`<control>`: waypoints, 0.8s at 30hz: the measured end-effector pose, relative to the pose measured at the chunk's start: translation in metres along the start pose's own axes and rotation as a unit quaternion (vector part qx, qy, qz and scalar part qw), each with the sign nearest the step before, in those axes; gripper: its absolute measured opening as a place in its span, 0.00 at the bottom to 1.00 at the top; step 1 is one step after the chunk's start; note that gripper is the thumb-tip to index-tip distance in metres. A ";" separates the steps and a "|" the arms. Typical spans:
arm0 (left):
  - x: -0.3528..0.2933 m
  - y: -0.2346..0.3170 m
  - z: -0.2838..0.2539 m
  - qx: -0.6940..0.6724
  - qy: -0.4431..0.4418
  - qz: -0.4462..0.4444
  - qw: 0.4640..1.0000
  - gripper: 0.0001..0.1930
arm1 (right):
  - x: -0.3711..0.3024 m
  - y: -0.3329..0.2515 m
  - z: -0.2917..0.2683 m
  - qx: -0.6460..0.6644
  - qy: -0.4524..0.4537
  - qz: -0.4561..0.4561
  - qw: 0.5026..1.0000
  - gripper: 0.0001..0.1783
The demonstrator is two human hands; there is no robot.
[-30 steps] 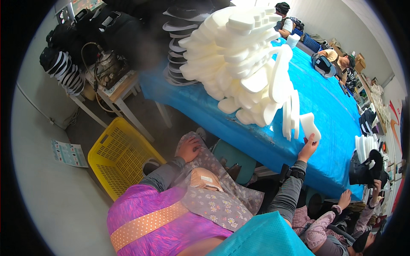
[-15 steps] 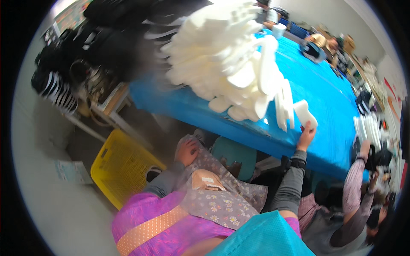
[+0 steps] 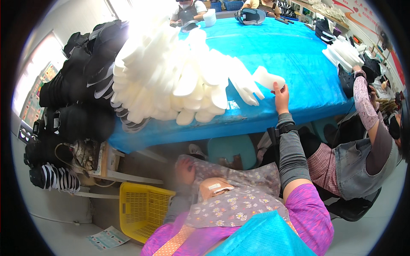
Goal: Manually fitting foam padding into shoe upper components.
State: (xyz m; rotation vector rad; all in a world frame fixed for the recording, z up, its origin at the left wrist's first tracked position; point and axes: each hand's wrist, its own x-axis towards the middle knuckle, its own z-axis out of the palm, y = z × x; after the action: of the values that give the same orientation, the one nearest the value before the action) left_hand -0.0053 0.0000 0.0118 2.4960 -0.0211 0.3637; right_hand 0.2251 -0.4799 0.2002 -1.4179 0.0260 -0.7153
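Note:
My right hand [image 3: 280, 97] is stretched out over the blue-covered table [image 3: 294, 55], its thumb and fingers closed on one end of a white foam insole [image 3: 265, 78]. Just left of it lie a few loose insoles of the same kind [image 3: 245, 83], apart from a large heap of white foam insoles [image 3: 166, 72]. My left hand [image 3: 185, 170] rests on the grey flowered apron [image 3: 239, 209] over my lap. It looks slightly blurred, with its fingers laid out flat and nothing in them.
Black shoes [image 3: 77, 89] are stacked high on the left. On the floor stands a yellow plastic basket [image 3: 143, 209], with a teal stool [image 3: 230, 151] under the table edge. To my right a co-worker [image 3: 363, 158] reaches toward another insole pile [image 3: 343, 52]. Other people sit across the table.
The view has turned, so the table and heap sit further left and more level. My right hand still holds the insole beside the loose ones. The left hand stays on the apron.

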 end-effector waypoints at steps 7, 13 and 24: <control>-0.001 -0.006 -0.001 0.036 0.009 0.018 0.999 0.15 | -0.002 -0.003 0.005 0.004 -0.001 -0.002 1.000 0.28; 0.000 0.003 -0.001 0.010 0.018 0.006 1.000 0.11 | -0.001 -0.002 0.004 0.001 -0.001 0.003 1.000 0.28; -0.001 0.003 0.000 -0.016 0.025 -0.004 1.000 0.12 | 0.002 -0.005 0.007 -0.003 -0.004 0.000 1.000 0.25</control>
State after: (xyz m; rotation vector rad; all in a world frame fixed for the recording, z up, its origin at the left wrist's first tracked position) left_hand -0.0069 -0.0021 0.0135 2.4530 0.0039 0.4198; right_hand 0.2274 -0.4743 0.2067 -1.4258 0.0221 -0.7091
